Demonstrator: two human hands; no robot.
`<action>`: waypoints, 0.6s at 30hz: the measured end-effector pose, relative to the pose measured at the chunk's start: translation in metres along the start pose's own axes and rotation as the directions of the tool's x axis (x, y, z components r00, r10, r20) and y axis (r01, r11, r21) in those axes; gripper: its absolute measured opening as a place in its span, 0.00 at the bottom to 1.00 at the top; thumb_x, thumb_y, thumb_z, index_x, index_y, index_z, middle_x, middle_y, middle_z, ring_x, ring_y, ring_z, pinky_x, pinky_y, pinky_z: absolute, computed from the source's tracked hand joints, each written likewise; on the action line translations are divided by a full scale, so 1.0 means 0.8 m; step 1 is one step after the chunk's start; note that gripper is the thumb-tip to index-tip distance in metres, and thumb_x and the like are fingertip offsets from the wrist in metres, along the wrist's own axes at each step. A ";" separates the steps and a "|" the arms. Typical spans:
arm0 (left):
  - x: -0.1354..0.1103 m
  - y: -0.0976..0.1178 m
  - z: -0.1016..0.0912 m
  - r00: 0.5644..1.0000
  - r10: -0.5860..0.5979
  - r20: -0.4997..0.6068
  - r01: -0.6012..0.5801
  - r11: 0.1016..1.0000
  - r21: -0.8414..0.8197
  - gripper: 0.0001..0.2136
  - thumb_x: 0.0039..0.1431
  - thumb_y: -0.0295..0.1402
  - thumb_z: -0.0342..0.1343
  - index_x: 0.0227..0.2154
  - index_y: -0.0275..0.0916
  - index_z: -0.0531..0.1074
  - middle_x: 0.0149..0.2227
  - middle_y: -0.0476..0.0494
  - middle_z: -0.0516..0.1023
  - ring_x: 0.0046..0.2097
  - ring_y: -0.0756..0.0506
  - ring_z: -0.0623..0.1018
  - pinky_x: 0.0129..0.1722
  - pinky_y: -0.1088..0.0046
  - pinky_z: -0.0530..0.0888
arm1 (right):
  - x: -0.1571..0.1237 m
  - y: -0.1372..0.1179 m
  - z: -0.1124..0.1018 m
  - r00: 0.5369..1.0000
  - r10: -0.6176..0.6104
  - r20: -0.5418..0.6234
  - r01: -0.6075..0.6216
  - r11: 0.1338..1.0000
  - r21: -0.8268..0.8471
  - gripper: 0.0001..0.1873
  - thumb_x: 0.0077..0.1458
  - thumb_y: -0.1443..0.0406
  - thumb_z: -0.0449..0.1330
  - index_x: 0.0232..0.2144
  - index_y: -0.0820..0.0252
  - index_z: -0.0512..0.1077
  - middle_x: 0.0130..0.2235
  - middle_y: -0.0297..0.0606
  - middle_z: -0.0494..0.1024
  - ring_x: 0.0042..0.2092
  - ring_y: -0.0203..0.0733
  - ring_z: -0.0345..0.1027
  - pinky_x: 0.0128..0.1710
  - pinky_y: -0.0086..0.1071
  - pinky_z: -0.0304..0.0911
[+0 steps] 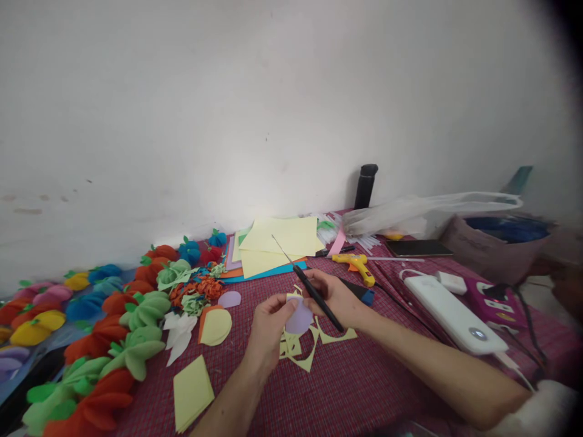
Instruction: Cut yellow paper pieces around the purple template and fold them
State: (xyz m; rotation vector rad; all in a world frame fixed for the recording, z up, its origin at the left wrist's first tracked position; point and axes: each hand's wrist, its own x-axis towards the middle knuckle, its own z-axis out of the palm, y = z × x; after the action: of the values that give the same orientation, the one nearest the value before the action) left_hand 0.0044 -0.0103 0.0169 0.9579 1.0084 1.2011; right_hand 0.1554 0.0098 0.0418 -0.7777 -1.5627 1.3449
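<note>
My left hand [271,321] pinches the edge of a small lilac piece [299,318] with one rounded side; a thin strip of pale yellow shows at its top. My right hand [330,297] also has fingertips at the piece's upper right. Across that hand lies a slim black-handled tool [319,298] with a thin metal shaft pointing up and left; its exact kind is unclear. Under both hands are pale yellow cut scraps [334,337] with curved edges. To the left sit yellow rounded pieces [216,328], a lilac piece [229,299] and a folded yellow stack [194,394].
Colourful pumpkin-like shapes [146,309] crowd the left side. Coloured sheets [277,240] lie by the wall. A yellow glue gun [357,265], white power bank [455,312], purple power strip [498,309] and cables occupy the right; a black bottle [365,187] stands behind.
</note>
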 end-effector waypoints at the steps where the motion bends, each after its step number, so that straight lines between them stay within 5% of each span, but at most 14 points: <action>1: 0.000 0.000 0.000 1.000 -0.001 -0.001 0.001 1.000 -0.004 0.10 0.44 0.36 0.61 0.27 0.32 0.73 0.23 0.47 0.74 0.24 0.52 0.69 0.25 0.77 0.65 | 0.000 0.001 0.000 1.000 -0.003 0.002 0.003 1.000 -0.002 0.21 0.37 0.76 0.56 0.38 0.62 0.61 0.25 0.26 0.65 0.26 0.30 0.59 0.25 0.25 0.54; 11: 0.000 0.001 0.000 1.000 -0.026 0.002 0.026 0.998 -0.062 0.08 0.43 0.33 0.61 0.21 0.34 0.69 0.20 0.50 0.71 0.21 0.53 0.68 0.23 0.77 0.63 | -0.002 0.000 0.000 0.999 0.029 0.028 -0.030 1.000 0.008 0.21 0.40 0.71 0.60 0.40 0.61 0.61 0.27 0.28 0.65 0.27 0.31 0.58 0.26 0.26 0.55; 15: -0.002 0.005 -0.002 0.999 -0.053 0.007 0.053 0.991 -0.125 0.08 0.43 0.33 0.61 0.21 0.35 0.69 0.20 0.51 0.70 0.21 0.53 0.68 0.22 0.77 0.64 | -0.018 -0.015 -0.024 0.976 0.121 0.182 -0.111 0.991 -0.068 0.19 0.47 0.61 0.60 0.41 0.60 0.64 0.32 0.32 0.65 0.34 0.35 0.59 0.35 0.29 0.58; 18: -0.003 0.009 -0.004 0.997 -0.082 0.010 0.082 0.978 -0.191 0.08 0.42 0.32 0.61 0.21 0.35 0.68 0.19 0.51 0.70 0.21 0.53 0.68 0.22 0.77 0.65 | -0.037 -0.019 -0.046 0.902 0.263 0.341 -0.220 0.962 -0.162 0.23 0.46 0.56 0.60 0.43 0.61 0.65 0.35 0.35 0.65 0.37 0.37 0.59 0.35 0.29 0.57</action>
State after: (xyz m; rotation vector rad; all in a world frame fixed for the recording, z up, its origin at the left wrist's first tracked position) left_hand -0.0008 -0.0115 0.0232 0.7596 0.9038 1.2037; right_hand 0.2021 -0.0053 0.0499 -0.8556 -1.8958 1.6598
